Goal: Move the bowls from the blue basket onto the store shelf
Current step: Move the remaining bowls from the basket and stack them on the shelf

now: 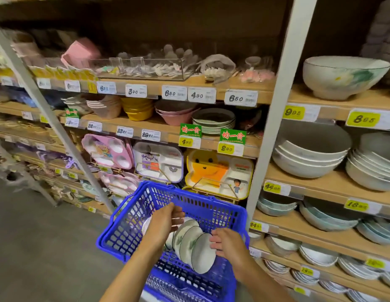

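Observation:
A blue plastic basket hangs in front of the shelves at the bottom centre. Inside it lies a tilted row of several white bowls with dark rims and green markings. My left hand reaches into the basket with curled fingers at the far end of the row. My right hand presses its fingers against the nearest bowl at the row's right end. The wooden store shelf on the right carries stacks of similar white bowls.
A white upright post stands just right of the basket. Behind the basket are children's divided plates on wire stands. Higher shelves hold coloured bowls, plates and a large white bowl. Grey floor lies to the left.

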The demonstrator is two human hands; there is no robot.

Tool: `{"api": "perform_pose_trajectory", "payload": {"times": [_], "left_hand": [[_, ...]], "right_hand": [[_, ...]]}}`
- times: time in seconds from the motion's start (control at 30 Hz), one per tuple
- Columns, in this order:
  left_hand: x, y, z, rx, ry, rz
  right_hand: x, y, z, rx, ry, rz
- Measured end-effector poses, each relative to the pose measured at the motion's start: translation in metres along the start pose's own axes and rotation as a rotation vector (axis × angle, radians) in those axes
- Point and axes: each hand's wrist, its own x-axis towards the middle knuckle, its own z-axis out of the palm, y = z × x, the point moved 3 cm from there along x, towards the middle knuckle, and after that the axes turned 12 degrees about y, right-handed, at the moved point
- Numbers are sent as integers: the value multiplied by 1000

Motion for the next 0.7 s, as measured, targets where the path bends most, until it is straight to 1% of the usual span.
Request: {"api": "perform_pose_trajectory", "payload": {"times": [0.07, 0.2, 0.37, 0.43, 0.5, 0.57, 0.63, 0.7], "left_hand": [[32, -14, -2, 79, -62, -8], [97, -40, 4, 298, -231, 30], [151, -70, 18, 535, -341, 47], [161, -82, 30, 649, -419, 72], [167, -94, 43, 696, -494, 72], [173, -108, 57, 748, -540, 81], [181, -127, 72, 820, -572, 88], [188, -151, 87, 896, -596, 81]], "right_hand": [[17, 11, 17, 0, 38, 68], [43, 34, 50, 118, 173, 243], [60, 76, 79, 71, 372, 403], [62, 95, 85, 30, 393, 452], [70, 112, 88, 11, 445, 471], [82, 120, 90, -39, 485, 461], [98, 131, 93, -115, 509, 490], [117, 144, 99, -175, 466, 532]]}}
